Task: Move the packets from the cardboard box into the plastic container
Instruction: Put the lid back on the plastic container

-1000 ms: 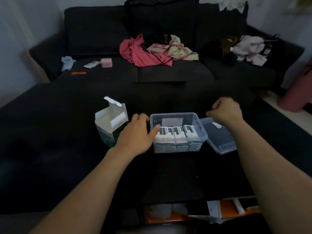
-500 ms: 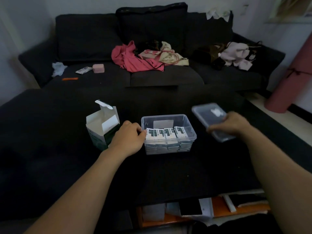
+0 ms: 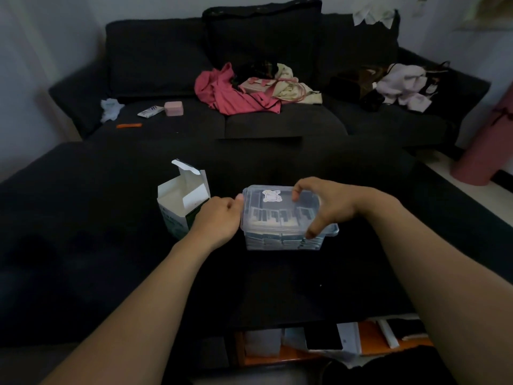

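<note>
On the dark table, the plastic container [image 3: 283, 240] sits full of packets [image 3: 277, 218], beside the open cardboard box [image 3: 183, 201]. The right hand [image 3: 324, 207] grips the lid [image 3: 280, 209] over it, thumb at the near rim; the left hand [image 3: 219, 218] pinches the lid's left edge. Best to square the lid, then press each corner down evenly. Half a second ago the lid was off to the right.
</note>
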Demonstrator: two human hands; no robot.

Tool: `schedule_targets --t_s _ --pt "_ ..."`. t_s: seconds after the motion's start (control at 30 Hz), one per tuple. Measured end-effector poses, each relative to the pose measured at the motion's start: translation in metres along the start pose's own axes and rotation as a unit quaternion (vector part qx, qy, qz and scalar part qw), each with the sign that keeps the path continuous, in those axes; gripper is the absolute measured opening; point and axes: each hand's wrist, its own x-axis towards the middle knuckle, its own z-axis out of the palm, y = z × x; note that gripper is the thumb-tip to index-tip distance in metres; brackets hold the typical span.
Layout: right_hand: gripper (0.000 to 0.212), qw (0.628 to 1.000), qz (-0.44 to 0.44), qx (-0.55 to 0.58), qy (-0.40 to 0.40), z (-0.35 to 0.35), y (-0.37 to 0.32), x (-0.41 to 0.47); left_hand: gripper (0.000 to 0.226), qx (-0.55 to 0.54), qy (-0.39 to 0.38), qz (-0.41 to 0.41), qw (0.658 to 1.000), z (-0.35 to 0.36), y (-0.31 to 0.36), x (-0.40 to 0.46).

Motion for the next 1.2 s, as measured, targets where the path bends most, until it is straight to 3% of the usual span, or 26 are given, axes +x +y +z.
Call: schedule_targets --t_s 0.2,0.5,0.6,0.67,0.7,0.77,0.8,0.87,0.93,1.03,1.2 --pt "0.069 0.999 0.014 0.011 -0.038 -0.004 -0.006 0.008 0.024 -0.001 -0.011 0.010 1.000 0.000 0.001 -0.001" --pt "0.068 0.996 0.030 -0.023 -0.075 -0.007 -0.017 0.018 0.017 -0.027 -0.013 -0.029 0.999 0.004 0.008 -0.004" --pt "0.068 0.996 0.018 0.029 -0.087 -0.001 -0.010 0.014 0.027 -0.121 -0.021 -0.087 0.989 0.006 0.013 -0.005" --pt "0.073 0.993 -0.002 0.111 -0.037 0.003 -0.002 0.009 0.058 -0.212 -0.024 -0.147 0.966 0.008 0.017 -0.005" --pt "0.078 0.985 0.004 0.169 0.027 0.006 0.002 0.007 0.062 -0.242 -0.023 -0.175 0.954 0.008 0.019 -0.006" --pt "0.089 0.934 0.127 0.287 0.168 0.007 0.012 0.007 0.028 -0.263 -0.035 -0.206 0.942 0.011 0.020 -0.006" --pt "0.091 0.904 0.209 0.324 0.185 0.009 0.016 0.006 0.020 -0.266 -0.035 -0.215 0.939 0.013 0.020 -0.007" --pt "0.078 0.890 0.283 0.344 0.097 0.014 0.020 -0.003 0.019 -0.256 -0.022 -0.218 0.942 0.017 0.018 -0.003" --pt "0.054 0.888 0.285 0.357 0.050 0.019 0.016 -0.010 0.019 -0.236 0.009 -0.216 0.947 0.019 0.019 0.002" --pt "0.040 0.899 0.291 0.307 0.113 0.021 0.009 -0.009 0.021 -0.147 0.062 -0.194 0.968 0.023 0.019 0.004" --pt "0.039 0.927 0.283 0.158 0.188 0.024 -0.001 0.002 0.027 -0.009 0.114 -0.123 0.986 0.032 0.018 0.006"
